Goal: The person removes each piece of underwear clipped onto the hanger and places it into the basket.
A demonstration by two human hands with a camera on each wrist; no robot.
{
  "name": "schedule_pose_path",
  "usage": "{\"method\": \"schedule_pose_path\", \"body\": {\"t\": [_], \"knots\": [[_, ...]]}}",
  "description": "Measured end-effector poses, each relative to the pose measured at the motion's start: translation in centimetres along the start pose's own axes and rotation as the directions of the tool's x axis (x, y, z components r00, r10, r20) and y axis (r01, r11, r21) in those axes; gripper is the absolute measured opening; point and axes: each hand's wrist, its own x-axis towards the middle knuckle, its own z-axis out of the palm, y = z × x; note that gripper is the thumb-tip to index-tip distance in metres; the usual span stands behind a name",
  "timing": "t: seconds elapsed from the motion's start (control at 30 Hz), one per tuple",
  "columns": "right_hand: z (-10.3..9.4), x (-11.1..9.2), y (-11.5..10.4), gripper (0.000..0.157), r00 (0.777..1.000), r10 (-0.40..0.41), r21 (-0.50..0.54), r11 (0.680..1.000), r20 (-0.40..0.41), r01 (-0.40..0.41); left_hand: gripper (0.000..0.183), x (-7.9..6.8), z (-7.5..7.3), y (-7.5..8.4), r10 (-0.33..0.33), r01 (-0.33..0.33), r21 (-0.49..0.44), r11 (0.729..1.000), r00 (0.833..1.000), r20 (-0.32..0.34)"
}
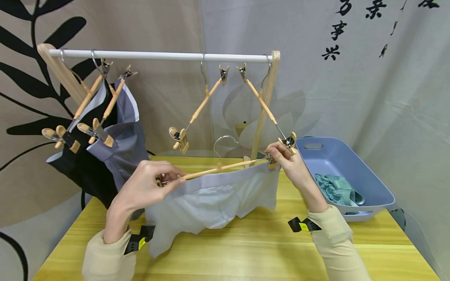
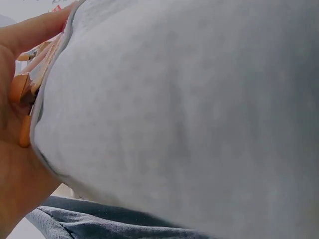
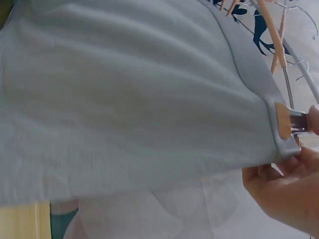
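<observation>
A pair of pale grey shorts [image 1: 214, 199] hangs by its waistband from a wooden clip hanger [image 1: 219, 168], held over the table. My left hand [image 1: 151, 183] grips the hanger's left end around its clip, with thumb and fingers at the waistband corner. At the other end, my right hand [image 1: 285, 158] pinches the right clip [image 3: 283, 121], which bites on the waistband. The shorts' cloth [image 2: 174, 109] fills most of the left wrist view, where the left clip [image 2: 21, 88] is partly hidden. The hanger's hook points up, off the rail.
A white rail [image 1: 158, 55] on a wooden stand carries two bare clip hangers [image 1: 207, 101] in its right half. Dark shorts [image 1: 95, 164] and grey-blue shorts [image 1: 128, 132] hang at its left. A blue basket [image 1: 372, 183] with teal cloth [image 1: 337, 189] stands right on the wooden table [image 1: 246, 249].
</observation>
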Motion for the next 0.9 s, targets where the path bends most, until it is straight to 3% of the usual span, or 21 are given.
{"method": "schedule_pose_path", "body": {"t": [0.6, 0.9], "knots": [[0.2, -0.5, -1.2, 0.023, 0.994, -0.054, 0.082, 0.995, -0.097, 0.062, 0.013, 0.3, 0.1, 0.2, 0.0, 0.0, -0.022, 1.0, 1.0, -0.022], [0.3, -0.5, -1.1, 0.014, 0.991, -0.016, 0.133, 0.991, -0.135, 0.034, 0.013, 0.4, 0.0, 0.2, 0.012, -0.013, -0.024, 1.0, 1.0, -0.025]]}}
